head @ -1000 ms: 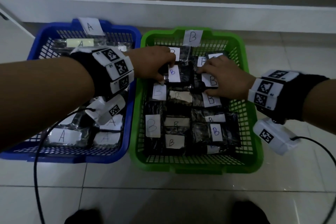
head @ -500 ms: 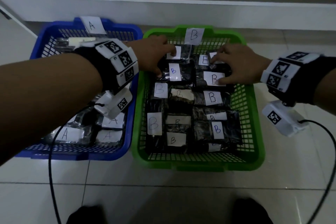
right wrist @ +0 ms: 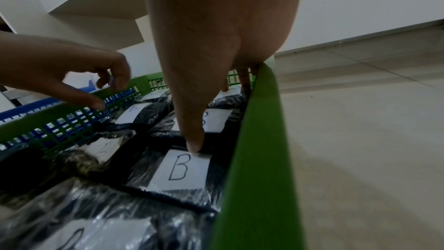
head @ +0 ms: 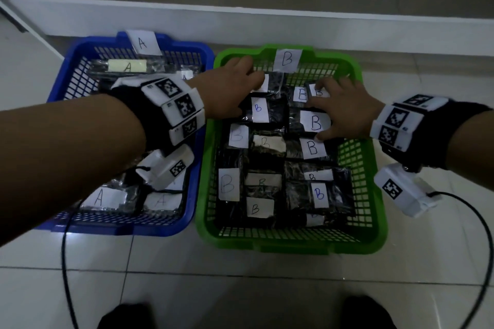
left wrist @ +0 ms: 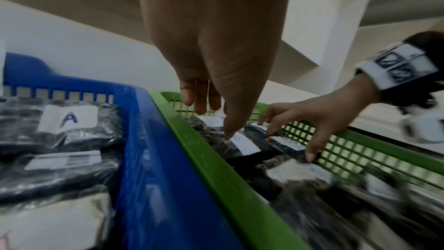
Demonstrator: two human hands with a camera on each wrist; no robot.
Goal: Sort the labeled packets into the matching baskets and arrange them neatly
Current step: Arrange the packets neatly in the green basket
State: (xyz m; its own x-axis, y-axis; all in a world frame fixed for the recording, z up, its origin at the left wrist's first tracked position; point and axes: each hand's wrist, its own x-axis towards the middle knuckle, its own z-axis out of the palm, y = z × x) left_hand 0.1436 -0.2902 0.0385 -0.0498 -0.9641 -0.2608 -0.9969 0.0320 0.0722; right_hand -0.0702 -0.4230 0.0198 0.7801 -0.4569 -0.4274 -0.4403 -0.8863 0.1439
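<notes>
Step in hand: I judge I am tidying the far rows of the B packets [head: 315, 123], since every packet I can see already lies in a basket.
Green basket: the green basket [head: 373, 222] stands just beside the blue basket [head: 199, 189] on the tiled floor [head: 240, 288], and it is packed with dark packets bearing B labels.
Blue basket: it holds the A packets [head: 104, 196], lying flat, partly hidden under my left arm.
Left hand: my left hand [head: 232, 91] reaches across to the far left corner of the green basket; the fingers are loosely bent with tips down on a packet there, gripping nothing that I can see.
Right hand: my right hand [head: 344, 112] lies spread over the far right packets, fingers nearly straight, thumb tip touching the top edge of a B label; it holds nothing.
Doing it well: I would press lightly and slide packets square to the basket walls, labels face up, keeping rows from overlapping.
Care: the plastic wrap looks slippery, so I would nudge one packet at a time.
</notes>
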